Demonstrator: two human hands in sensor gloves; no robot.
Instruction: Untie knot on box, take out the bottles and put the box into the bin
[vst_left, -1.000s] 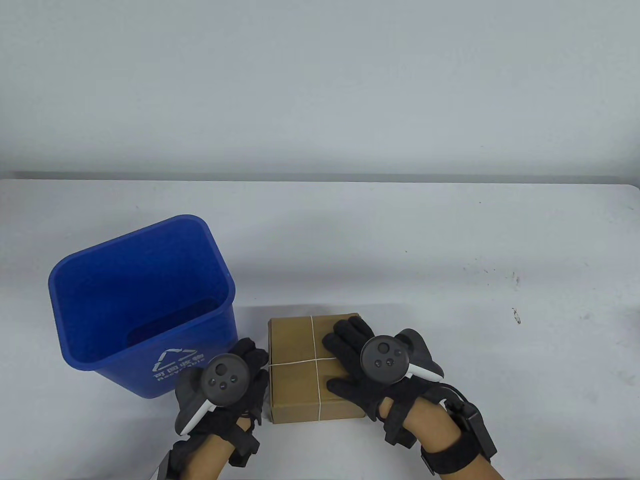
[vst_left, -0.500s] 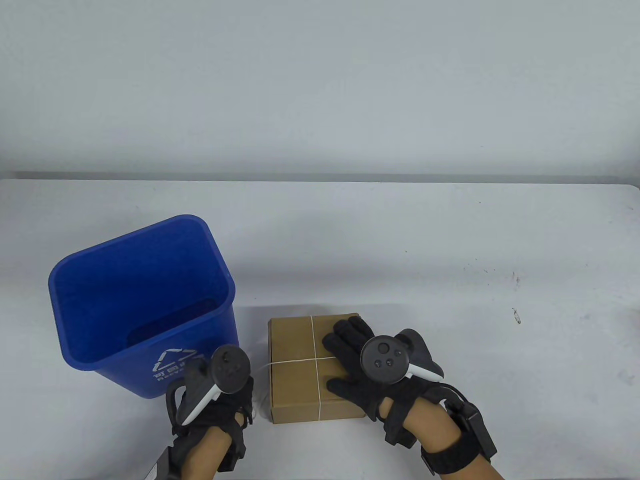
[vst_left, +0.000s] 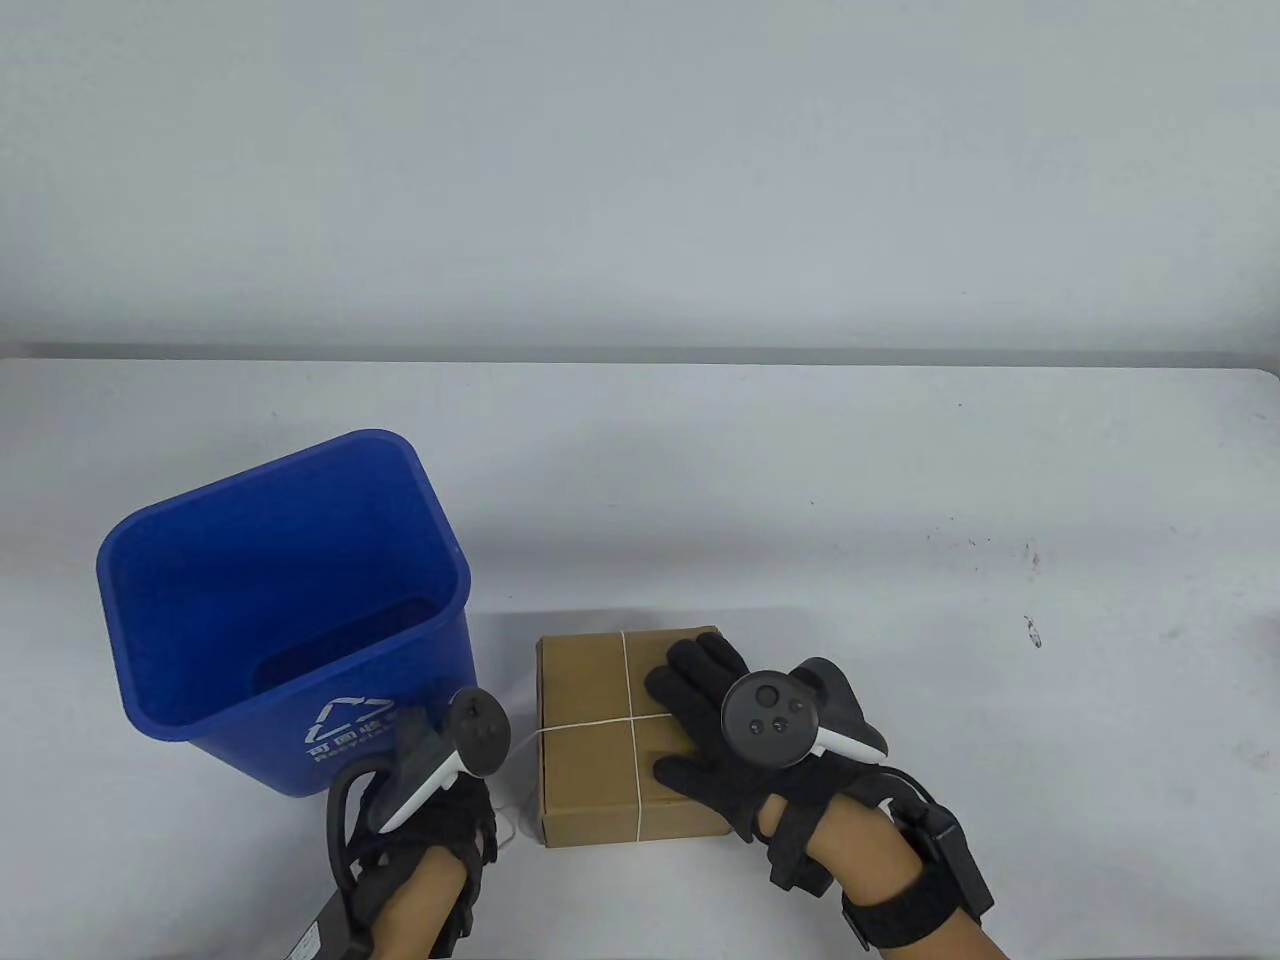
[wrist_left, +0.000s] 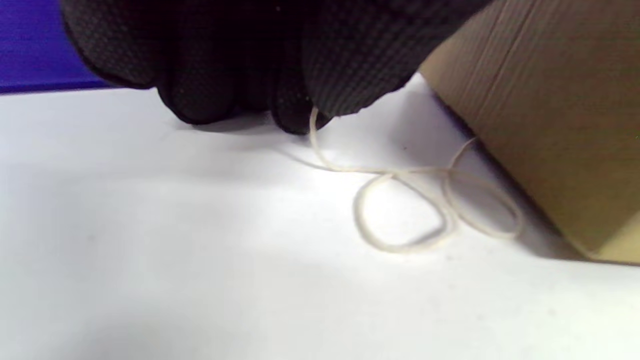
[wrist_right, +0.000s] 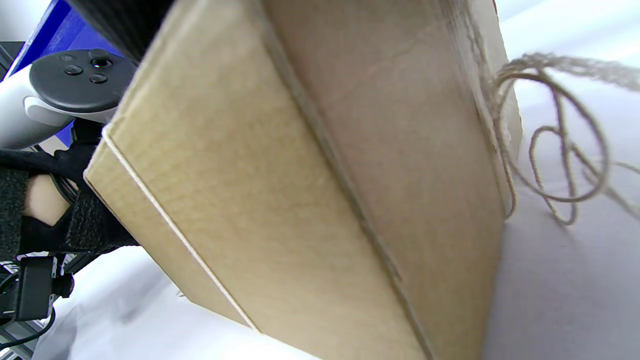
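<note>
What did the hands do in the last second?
The left hand rolled onto its side and drew back from the box, toward the person, pinching the string and pulling its loose end out onto the table. The right hand stayed flat on the box; box and bin did not move.

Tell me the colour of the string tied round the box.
Off-white, cream string; the left wrist view shows it best, looped on the table beside the brown box.

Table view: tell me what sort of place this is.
Likely a staged recording bench, not a home: a bare white table against a blank wall, only a blue bin and a string-tied box, handled by tracker-fitted gloved hands.
</note>
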